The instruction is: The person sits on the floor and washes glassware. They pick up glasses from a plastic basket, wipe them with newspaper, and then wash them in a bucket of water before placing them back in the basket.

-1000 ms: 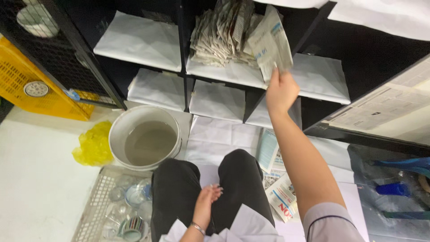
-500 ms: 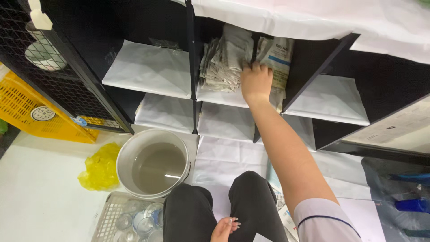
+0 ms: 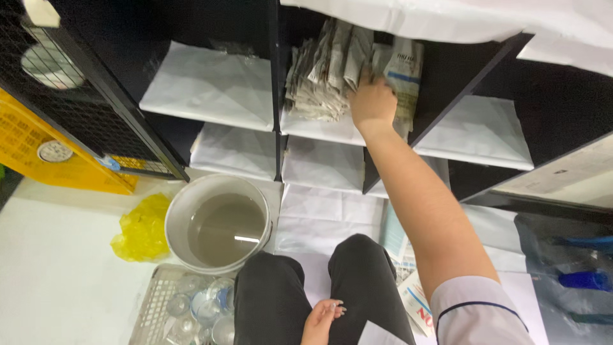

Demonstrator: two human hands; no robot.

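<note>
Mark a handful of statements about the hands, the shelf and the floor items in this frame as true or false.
1. The right hand is on the newspapers in a shelf compartment. True.
2. The left hand holds a glass. False: it rests on the person's lap, holding nothing that can be seen.
3. The bucket holds murky water. True.
4. The yellow bag lies inside the bucket. False: it lies on the floor beside it.
5. The glasses stand in a tray near the bucket. True.
</note>
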